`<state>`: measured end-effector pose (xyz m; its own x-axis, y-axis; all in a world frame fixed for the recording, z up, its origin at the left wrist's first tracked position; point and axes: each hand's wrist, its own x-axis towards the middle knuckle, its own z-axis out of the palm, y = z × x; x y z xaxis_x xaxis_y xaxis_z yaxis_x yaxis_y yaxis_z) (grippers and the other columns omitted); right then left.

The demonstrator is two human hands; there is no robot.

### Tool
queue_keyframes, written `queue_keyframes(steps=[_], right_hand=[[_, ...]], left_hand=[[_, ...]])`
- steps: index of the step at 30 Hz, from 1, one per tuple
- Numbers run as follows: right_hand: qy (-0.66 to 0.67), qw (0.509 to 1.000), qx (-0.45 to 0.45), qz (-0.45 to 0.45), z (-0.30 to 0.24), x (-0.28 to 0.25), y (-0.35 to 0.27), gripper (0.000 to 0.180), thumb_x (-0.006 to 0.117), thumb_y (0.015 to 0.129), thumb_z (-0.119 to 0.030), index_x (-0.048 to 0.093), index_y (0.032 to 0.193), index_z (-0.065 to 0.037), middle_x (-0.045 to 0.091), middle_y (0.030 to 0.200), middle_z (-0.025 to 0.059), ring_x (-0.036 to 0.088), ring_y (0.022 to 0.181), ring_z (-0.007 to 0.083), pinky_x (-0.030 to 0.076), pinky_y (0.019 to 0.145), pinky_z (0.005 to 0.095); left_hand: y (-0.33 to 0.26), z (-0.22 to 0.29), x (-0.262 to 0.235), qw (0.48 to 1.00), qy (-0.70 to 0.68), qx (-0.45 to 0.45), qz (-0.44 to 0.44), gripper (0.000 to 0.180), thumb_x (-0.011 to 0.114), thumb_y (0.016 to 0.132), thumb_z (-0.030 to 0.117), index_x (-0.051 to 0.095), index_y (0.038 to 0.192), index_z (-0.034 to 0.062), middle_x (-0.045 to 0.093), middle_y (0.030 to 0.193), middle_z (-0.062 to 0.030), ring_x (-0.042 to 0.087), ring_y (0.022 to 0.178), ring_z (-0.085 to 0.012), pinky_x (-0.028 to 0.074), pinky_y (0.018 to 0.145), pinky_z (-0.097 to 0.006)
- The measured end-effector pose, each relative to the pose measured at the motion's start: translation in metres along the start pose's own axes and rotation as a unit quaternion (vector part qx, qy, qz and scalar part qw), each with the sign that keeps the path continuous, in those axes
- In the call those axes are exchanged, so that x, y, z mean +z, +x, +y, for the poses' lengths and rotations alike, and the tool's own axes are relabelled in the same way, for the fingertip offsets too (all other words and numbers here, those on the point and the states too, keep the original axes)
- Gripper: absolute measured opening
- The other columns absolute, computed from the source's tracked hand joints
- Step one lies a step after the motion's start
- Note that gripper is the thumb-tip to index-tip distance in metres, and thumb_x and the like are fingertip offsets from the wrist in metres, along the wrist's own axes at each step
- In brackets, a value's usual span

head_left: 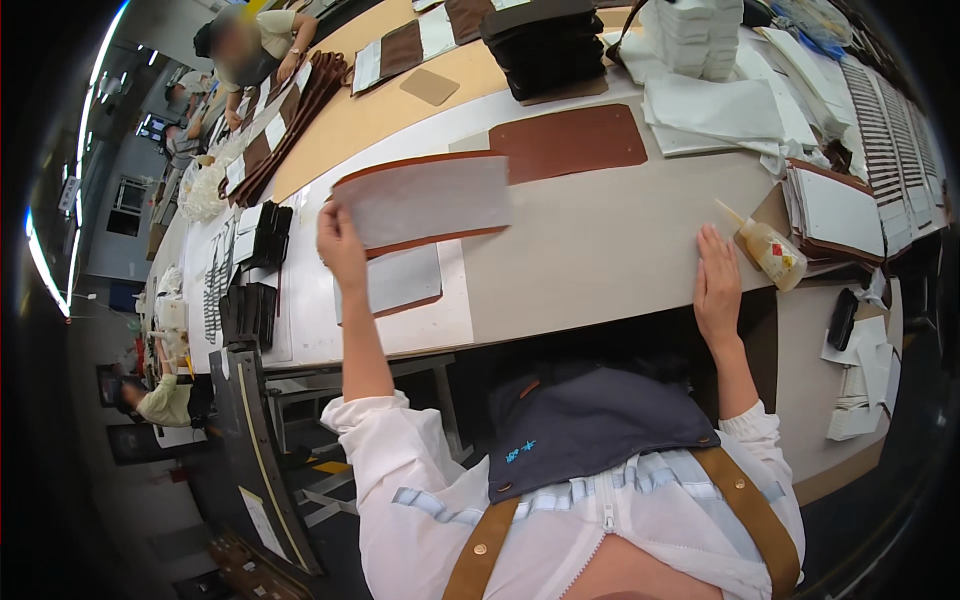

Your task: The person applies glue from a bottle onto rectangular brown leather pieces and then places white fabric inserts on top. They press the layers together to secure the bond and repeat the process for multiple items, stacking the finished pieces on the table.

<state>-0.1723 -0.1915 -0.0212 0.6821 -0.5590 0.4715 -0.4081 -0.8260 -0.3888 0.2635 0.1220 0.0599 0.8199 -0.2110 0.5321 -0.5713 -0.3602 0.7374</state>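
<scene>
My left hand [342, 243] is closed on the left edge of a brown-edged panel [430, 200], whose pale grey-white face is up. The panel is lifted and slightly curved above the table. Beneath it lies a similar pale panel with a brown edge [408, 278], partly covered. Beyond the held panel, a flat brown leather-like piece [575, 142] rests on the table. My right hand [717, 285] lies flat on the table's grey surface, fingers outstretched, holding nothing. Just right of it, a squeeze bottle [772, 255] with a thin nozzle and pale yellowish contents leans over.
A stack of black pieces [545, 50] and white moulded stacks [698, 35] stand at the far side. Brown-edged white panels [838, 210] are piled at right. Black bundles [248, 312] lie at left. A co-worker [265, 45] handles brown strips at the far left.
</scene>
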Motion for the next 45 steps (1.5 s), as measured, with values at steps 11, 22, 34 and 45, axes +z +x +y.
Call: queue_keyframes(steps=[11, 22, 34, 45], right_hand=[[0.048, 0.999, 0.023, -0.009, 0.002, -0.001, -0.002, 0.033, 0.050, 0.097, -0.004, 0.058, 0.129, 0.000, 0.055, 0.140, 0.0156, 0.048, 0.135, 0.0314, 0.033, 0.115, 0.0465], [-0.129, 0.964, 0.177, 0.150, 0.078, -0.079, -0.006, 0.059, 0.068, 0.093, -0.029, 0.047, 0.142, -0.003, 0.052, 0.134, 0.0185, 0.048, 0.124, 0.0352, 0.035, 0.107, 0.0455], [0.295, 0.913, 0.271, 0.072, 0.098, -0.068, -0.029, 0.062, 0.074, 0.091, -0.026, 0.044, 0.142, -0.007, 0.053, 0.135, 0.0148, 0.055, 0.122, 0.0276, 0.044, 0.103, 0.0383], [0.579, 0.702, 0.253, 0.330, 0.099, -0.115, -0.013, 0.051, 0.062, 0.098, -0.036, 0.050, 0.138, -0.005, 0.062, 0.126, 0.0140, 0.066, 0.104, 0.0245, 0.056, 0.084, 0.0342]], left_hand=[[0.037, -0.132, 0.016, 0.938, 0.323, 0.122, 0.042, 0.048, 0.061, 0.097, 0.025, 0.050, 0.135, -0.0010, 0.059, 0.127, -0.0246, 0.052, 0.122, -0.0376, 0.039, 0.106, -0.047], [-0.006, 0.009, 0.206, 0.957, 0.000, -0.152, -0.245, 0.050, 0.070, 0.090, 0.031, 0.060, 0.123, -0.0048, 0.063, 0.111, -0.0154, 0.063, 0.091, -0.0214, 0.053, 0.071, -0.035], [-0.016, 0.047, 0.215, 0.970, 0.077, 0.063, -0.223, 0.031, 0.066, 0.092, 0.027, 0.064, 0.109, 0.0006, 0.070, 0.078, -0.0171, 0.068, 0.069, -0.0309, 0.052, 0.061, -0.039], [-0.021, 0.252, 0.141, 0.949, -0.168, 0.170, -0.206, 0.020, 0.059, 0.099, 0.017, 0.066, 0.109, 0.0017, 0.065, 0.071, -0.0017, 0.048, 0.061, -0.0059, 0.043, 0.058, -0.023]])
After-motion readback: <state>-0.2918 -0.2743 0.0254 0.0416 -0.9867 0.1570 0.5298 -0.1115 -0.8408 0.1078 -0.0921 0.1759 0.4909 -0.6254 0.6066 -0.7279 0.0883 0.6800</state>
